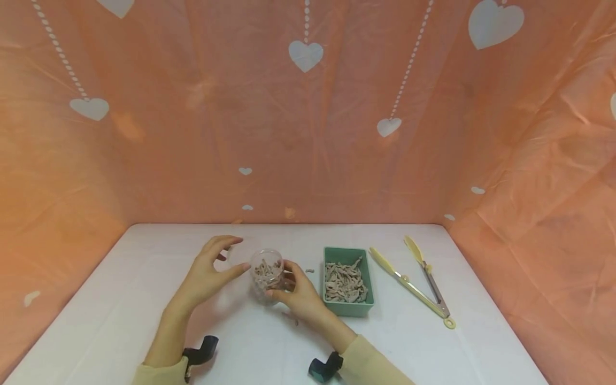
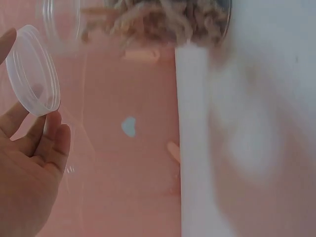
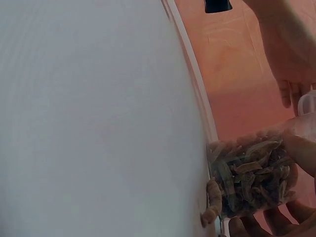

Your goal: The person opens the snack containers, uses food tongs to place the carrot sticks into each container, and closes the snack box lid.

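My left hand [image 1: 204, 275] pinches a clear round plastic lid [image 2: 32, 71] between thumb and fingers, tilted on edge beside the jar's mouth. My right hand [image 1: 304, 299] is wrapped round a clear plastic jar [image 1: 267, 254], which stands on the white table. Brown-grey dried root-like pieces [image 3: 252, 177] fill much of the jar, and its top is uncovered. To the right of my right hand is a green rectangular box [image 1: 348, 309] holding a heap of the same dried pieces [image 1: 344, 280].
Metal tongs [image 1: 418, 294] with yellow tips lie spread at the right of the table [image 1: 101, 299]. One loose dried piece [image 1: 310, 270] lies between jar and box, others near my right wrist. Orange cloth [image 1: 308, 144] with white hearts encloses the back and sides.
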Motion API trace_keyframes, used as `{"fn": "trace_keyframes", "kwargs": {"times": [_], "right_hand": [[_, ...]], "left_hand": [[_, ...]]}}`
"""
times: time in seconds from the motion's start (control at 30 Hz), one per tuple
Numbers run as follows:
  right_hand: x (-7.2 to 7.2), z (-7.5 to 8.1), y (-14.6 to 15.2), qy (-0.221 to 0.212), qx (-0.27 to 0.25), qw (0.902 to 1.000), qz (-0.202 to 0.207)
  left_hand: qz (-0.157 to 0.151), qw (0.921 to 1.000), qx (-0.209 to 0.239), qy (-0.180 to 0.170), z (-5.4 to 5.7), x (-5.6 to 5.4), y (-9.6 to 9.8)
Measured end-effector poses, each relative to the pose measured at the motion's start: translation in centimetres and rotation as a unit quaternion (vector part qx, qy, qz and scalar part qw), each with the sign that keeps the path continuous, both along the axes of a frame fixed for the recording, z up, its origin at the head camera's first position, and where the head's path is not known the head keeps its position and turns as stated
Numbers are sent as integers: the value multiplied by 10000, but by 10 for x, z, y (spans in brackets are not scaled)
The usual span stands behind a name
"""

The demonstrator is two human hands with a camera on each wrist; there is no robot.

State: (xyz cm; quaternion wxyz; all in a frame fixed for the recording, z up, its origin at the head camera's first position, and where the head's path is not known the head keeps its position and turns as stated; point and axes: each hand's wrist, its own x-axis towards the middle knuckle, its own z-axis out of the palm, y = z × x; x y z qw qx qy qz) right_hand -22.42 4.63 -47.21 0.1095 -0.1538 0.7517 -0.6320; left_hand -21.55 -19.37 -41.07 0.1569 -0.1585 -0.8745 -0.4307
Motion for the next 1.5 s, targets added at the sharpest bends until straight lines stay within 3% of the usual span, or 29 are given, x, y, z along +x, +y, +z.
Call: {"fn": "trace_keyframes", "kwargs": {"times": [0.2, 0.5, 0.77, 1.17, 1.3, 1.5], "right_hand": [[-1, -1, 0, 115, -73, 9999, 24], [-2, -2, 0, 146, -95, 9998, 40], [-1, -1, 1, 111, -95, 9999, 75], [-2, 0, 1, 210, -81, 9997, 91], [-2, 1, 2, 215, -52, 9997, 88], [0, 1, 2, 227, -80, 9996, 117]], "left_hand": [[-305, 9990, -168, 278, -2, 0, 16], [-425, 9983, -294, 265, -8, 1, 30], [-469, 9985, -275, 98, -8, 2, 34], [-635, 9975, -285, 159, -7, 0, 33], [-848, 9956, -307, 240, -8, -1, 30], [-1318, 9907, -331, 69, -10, 0, 25]]}}
